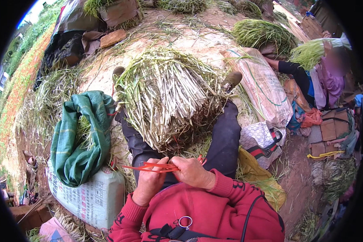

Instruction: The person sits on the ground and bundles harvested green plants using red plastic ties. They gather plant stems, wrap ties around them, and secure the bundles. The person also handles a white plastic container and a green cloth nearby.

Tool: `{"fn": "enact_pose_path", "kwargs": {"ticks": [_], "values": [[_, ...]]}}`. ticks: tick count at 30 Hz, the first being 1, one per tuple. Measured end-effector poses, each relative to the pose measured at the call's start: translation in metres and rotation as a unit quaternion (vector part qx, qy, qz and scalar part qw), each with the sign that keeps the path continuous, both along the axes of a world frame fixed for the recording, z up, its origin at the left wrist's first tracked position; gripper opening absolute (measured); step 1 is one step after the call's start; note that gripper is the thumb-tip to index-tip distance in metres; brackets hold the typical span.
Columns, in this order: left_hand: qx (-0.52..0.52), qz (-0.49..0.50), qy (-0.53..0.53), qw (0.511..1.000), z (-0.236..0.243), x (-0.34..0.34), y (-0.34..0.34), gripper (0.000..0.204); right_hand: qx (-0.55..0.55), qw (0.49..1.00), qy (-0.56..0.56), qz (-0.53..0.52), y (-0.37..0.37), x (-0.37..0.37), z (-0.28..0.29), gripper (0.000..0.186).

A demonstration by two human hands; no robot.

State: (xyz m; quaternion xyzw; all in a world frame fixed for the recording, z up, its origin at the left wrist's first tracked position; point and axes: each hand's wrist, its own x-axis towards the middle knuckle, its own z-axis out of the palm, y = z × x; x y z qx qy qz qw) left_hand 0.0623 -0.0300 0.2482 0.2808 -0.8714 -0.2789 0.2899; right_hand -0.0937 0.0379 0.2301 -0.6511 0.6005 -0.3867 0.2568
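Note:
Close in front of my chest, both hands are closed on a bunch of thin red plastic strips [159, 165]. My left hand [150, 181] pinches them from below. Beside it, my right hand [192, 173] grips them, with short ends poking out past its far side. Between my outstretched legs lies a big heap of long stalks [177, 90] with white stems and green leaves. Their brown root ends point toward me. Neither hand touches the heap.
To the left, a green cloth [82, 133] drapes over a pale printed sack [92, 197]. On the right lie a long woven sack [260, 86], a patterned bag [256, 137] and yellow sacking [256, 177]. Another person [328, 76] sits at far right, near leafy bundles [264, 36].

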Motion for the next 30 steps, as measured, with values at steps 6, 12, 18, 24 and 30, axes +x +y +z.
{"fn": "enact_pose_path", "kwargs": {"ticks": [6, 12, 18, 24, 30], "values": [[0.005, -0.031, -0.020, 0.999, -0.006, 0.006, -0.004, 0.023, 0.001, 1.000, 0.010, 0.019, 0.000, -0.003, 0.004, 0.012], [0.047, -0.037, -0.041, 0.997, -0.007, 0.007, -0.006, 0.013, -0.017, 0.999, -0.012, 0.029, -0.001, -0.006, 0.005, 0.013], [0.596, -0.020, 0.180, 0.782, -0.013, 0.014, -0.002, 0.010, -0.044, 0.997, -0.046, 0.031, -0.002, -0.008, 0.012, 0.014], [0.761, 0.012, 0.340, 0.552, -0.020, 0.003, 0.011, 0.009, -0.199, 0.979, -0.048, 0.016, -0.003, -0.005, 0.010, 0.033], [0.757, 0.032, 0.355, 0.548, -0.015, -0.002, 0.015, 0.011, -0.209, 0.977, -0.036, 0.020, -0.001, -0.004, 0.012, 0.029]]}}
